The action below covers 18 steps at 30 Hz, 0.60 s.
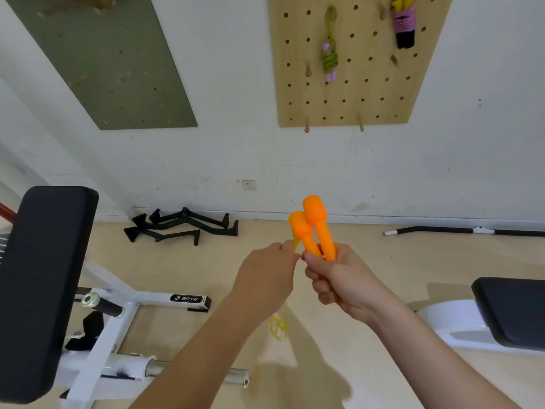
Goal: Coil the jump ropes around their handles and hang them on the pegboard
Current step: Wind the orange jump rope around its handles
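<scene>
Handles, both orange, sit clamped in my right hand; my left hand pinches yellow rope, mostly hidden behind both hands, a blurred loop dangling below.

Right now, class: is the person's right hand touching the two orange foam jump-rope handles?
Touching. The head view shows the right hand with fingers curled round the lower ends of both orange foam handles.

"BRTW" stands on the bench frame label.
</scene>
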Available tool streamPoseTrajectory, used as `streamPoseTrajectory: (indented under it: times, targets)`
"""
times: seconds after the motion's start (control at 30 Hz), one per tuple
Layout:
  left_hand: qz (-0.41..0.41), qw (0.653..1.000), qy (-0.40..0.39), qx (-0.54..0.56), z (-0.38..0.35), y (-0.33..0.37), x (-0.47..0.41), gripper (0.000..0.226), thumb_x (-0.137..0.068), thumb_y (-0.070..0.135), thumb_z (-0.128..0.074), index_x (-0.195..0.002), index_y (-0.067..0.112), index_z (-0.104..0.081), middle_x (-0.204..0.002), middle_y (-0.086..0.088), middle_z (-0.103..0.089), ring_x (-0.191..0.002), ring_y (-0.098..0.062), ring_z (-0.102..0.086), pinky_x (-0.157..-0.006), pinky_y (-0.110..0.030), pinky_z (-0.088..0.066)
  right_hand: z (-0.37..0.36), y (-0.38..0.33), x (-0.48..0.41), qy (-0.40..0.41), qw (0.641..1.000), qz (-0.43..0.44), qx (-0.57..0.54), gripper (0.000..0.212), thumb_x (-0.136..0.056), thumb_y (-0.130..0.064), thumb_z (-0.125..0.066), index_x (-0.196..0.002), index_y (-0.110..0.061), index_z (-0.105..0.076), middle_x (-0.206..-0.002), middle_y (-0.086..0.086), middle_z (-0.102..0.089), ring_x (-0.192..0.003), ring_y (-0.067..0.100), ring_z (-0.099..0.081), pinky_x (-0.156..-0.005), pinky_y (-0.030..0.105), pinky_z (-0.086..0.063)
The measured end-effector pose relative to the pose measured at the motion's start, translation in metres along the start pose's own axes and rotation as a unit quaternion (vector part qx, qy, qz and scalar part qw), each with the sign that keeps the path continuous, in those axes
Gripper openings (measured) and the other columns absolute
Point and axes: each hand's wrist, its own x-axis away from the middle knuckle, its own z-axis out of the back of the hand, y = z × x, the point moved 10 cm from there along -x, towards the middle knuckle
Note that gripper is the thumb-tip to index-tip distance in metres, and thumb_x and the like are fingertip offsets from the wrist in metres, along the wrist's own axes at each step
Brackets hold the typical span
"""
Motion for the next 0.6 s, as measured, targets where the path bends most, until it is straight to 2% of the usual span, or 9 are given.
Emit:
streamPoseTrajectory:
  times: [0.07,0.1,0.17,0.23,0.27,0.33,0.37,0.43,0.6]
  targets:
    - [-0.022,0.995,-0.025,-0.091,0.004,0.010,0.002,0.025,-0.098,0.019,-0.041,-0.123,0.014,-0.042,-0.107,-0.006,-0.058,-0.091,-0.027,-0.061,-0.069,-0.032,-0.037,0.007,-0.009,-0.002,0.043,0.989,0.029,0.136,0.016,-0.096,-0.011,-0.048,-0.080,-0.013,-0.046,-0.062,0.004,-0.039,-0.045,0.014,-0.032,-0.043,0.023,-0.027]
    - [-0.037,0.992,-0.034,-0.113,0.006,0.014,0.003,0.027,-0.094,0.014,-0.047,-0.122,0.013,-0.043,-0.105,-0.007,-0.058,-0.089,-0.027,-0.061,-0.067,-0.031,-0.037,0.010,-0.018,-0.002,0.064,0.969,0.054,0.232,0.017,-0.095,-0.013,-0.049,-0.078,-0.014,-0.045,-0.062,0.004,-0.042,-0.048,0.017,-0.037,-0.046,0.025,-0.031]
    - [-0.060,0.988,-0.054,-0.135,0.010,0.018,0.005,0.021,-0.081,0.017,-0.066,-0.100,0.015,-0.057,-0.082,-0.003,-0.062,-0.067,-0.021,-0.062,-0.055,-0.028,-0.037,0.010,-0.032,-0.003,0.093,0.893,0.098,0.430,0.011,-0.094,-0.020,-0.050,-0.085,-0.014,-0.050,-0.072,0.005,-0.053,-0.063,0.024,-0.050,-0.057,0.031,-0.039]
    - [-0.090,0.985,-0.046,-0.137,0.012,0.021,0.006,0.025,-0.065,0.025,-0.081,-0.077,0.019,-0.060,-0.058,0.003,-0.057,-0.047,-0.016,-0.056,-0.046,-0.025,-0.031,0.007,-0.036,-0.004,0.104,0.827,0.105,0.542,0.010,-0.096,-0.022,-0.048,-0.093,-0.013,-0.048,-0.085,0.008,-0.058,-0.074,0.028,-0.052,-0.062,0.033,-0.040]
    - [-0.095,0.985,-0.060,-0.128,0.011,0.021,0.006,0.021,-0.073,0.028,-0.076,-0.083,0.019,-0.060,-0.063,0.002,-0.060,-0.052,-0.017,-0.058,-0.050,-0.027,-0.033,0.006,-0.036,-0.005,0.103,0.807,0.099,0.572,0.009,-0.096,-0.021,-0.048,-0.093,-0.014,-0.045,-0.084,0.008,-0.055,-0.073,0.028,-0.051,-0.061,0.034,-0.039]
    - [-0.076,0.988,-0.057,-0.118,0.014,0.018,0.005,0.017,-0.096,0.029,-0.048,-0.107,0.017,-0.052,-0.086,-0.002,-0.064,-0.075,-0.022,-0.059,-0.064,-0.033,-0.037,0.004,-0.033,-0.007,0.091,0.766,0.088,0.630,0.010,-0.095,-0.015,-0.047,-0.089,-0.014,-0.039,-0.075,0.004,-0.045,-0.069,0.027,-0.047,-0.053,0.032,-0.034]
    - [-0.075,0.990,-0.051,-0.106,0.017,0.017,0.004,0.018,-0.098,0.028,-0.041,-0.111,0.017,-0.048,-0.090,-0.003,-0.063,-0.077,-0.024,-0.057,-0.067,-0.034,-0.038,0.004,-0.031,-0.008,0.082,0.746,0.082,0.656,0.012,-0.093,-0.011,-0.047,-0.088,-0.014,-0.037,-0.070,0.002,-0.040,-0.069,0.027,-0.045,-0.049,0.030,-0.029]
    - [-0.097,0.988,-0.034,-0.117,0.021,0.018,0.005,0.017,-0.097,0.024,-0.040,-0.112,0.017,-0.045,-0.091,-0.004,-0.062,-0.077,-0.025,-0.056,-0.066,-0.037,-0.040,0.005,-0.028,-0.008,0.061,0.706,0.068,0.703,0.014,-0.090,-0.005,-0.046,-0.088,-0.013,-0.035,-0.067,0.000,-0.032,-0.071,0.027,-0.043,-0.045,0.028,-0.021]
    - [-0.167,0.977,-0.059,-0.117,0.026,0.020,0.004,0.021,-0.098,0.035,-0.039,-0.113,0.023,-0.046,-0.095,0.003,-0.059,-0.083,-0.022,-0.059,-0.063,-0.031,-0.035,0.000,-0.026,0.001,-0.035,0.569,0.086,0.817,0.022,-0.085,0.004,-0.046,-0.098,-0.013,-0.039,-0.066,0.000,-0.028,-0.071,0.027,-0.043,-0.045,0.028,-0.022]
